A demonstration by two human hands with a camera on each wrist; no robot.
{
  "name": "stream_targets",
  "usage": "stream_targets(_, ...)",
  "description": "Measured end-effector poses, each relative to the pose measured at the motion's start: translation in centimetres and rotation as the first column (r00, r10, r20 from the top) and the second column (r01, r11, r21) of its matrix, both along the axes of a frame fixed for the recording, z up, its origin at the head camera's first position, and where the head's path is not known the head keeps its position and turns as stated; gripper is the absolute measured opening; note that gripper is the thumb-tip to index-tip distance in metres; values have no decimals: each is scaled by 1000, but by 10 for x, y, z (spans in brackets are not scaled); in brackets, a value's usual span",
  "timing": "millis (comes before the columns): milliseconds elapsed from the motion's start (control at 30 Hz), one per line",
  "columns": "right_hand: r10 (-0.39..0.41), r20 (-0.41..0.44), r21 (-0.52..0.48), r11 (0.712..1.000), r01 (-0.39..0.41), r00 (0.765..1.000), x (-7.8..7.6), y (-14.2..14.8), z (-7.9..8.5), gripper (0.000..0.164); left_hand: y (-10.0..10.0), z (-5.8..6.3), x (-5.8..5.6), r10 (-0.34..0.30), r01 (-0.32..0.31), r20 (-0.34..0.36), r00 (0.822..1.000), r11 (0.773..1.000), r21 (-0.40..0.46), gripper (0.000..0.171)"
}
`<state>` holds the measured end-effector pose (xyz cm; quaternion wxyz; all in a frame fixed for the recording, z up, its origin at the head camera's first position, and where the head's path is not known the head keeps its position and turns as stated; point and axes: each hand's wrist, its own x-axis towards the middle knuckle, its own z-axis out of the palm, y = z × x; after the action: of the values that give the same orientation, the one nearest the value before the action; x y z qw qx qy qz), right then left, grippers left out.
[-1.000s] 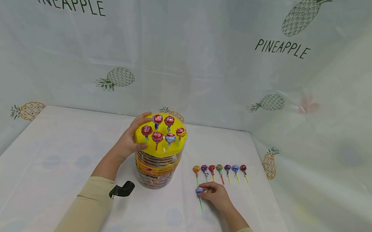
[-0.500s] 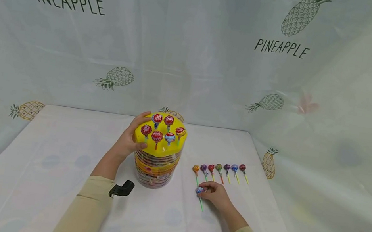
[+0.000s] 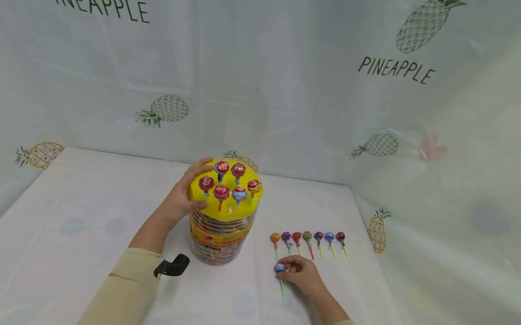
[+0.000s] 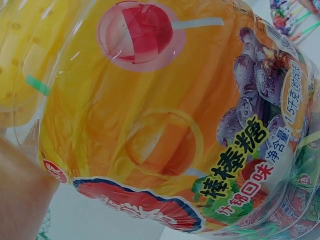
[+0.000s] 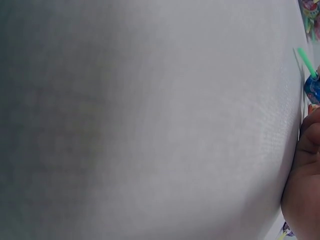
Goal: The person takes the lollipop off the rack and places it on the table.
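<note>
My left hand (image 3: pixel 178 199) holds a clear round jar (image 3: pixel 216 246) by the left side of its yellow lid (image 3: pixel 232 213), thumb in front and fingers behind. Several lollipop shapes show on the lid; I cannot tell whether they are printed. The left wrist view is filled by the jar's orange label (image 4: pixel 110 105), with lollipop and grape pictures. On the right, my right hand (image 3: pixel 306 277) pinches a blue lollipop (image 3: pixel 279 269) near its head, its green stick pointing toward me. In the right wrist view this blue lollipop (image 5: pixel 312 90) is partly cut off at the edge.
Beyond the right hand, several lollipops lie in a slanting row, from an orange lollipop (image 3: pixel 275 237) to a dark red lollipop (image 3: pixel 340 236). A white cloth (image 3: pixel 72 269) covers the table. Behind it hangs a pineapple-print curtain (image 3: pixel 273 74).
</note>
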<state>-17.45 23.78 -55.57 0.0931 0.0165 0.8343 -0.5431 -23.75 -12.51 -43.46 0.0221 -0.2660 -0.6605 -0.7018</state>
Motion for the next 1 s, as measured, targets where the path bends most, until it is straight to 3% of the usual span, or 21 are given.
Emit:
stream_targets(200, 33, 6, -36, 999, -33, 999, 8, -6, 21, 31, 1, 0, 0, 3, -3, 0, 1000, 1000, -2, 61)
stream_targets(467, 37, -8, 22, 999, -37, 999, -1, 2, -2, 32, 1, 0, 1, 17, -17, -10, 1000, 1000, -6, 60)
stream_targets(1000, 14, -30, 28, 1000, -13, 999, -4, 3, -9, 28, 1, -1, 1, 27, -27, 9, 1000, 1000, -7, 62)
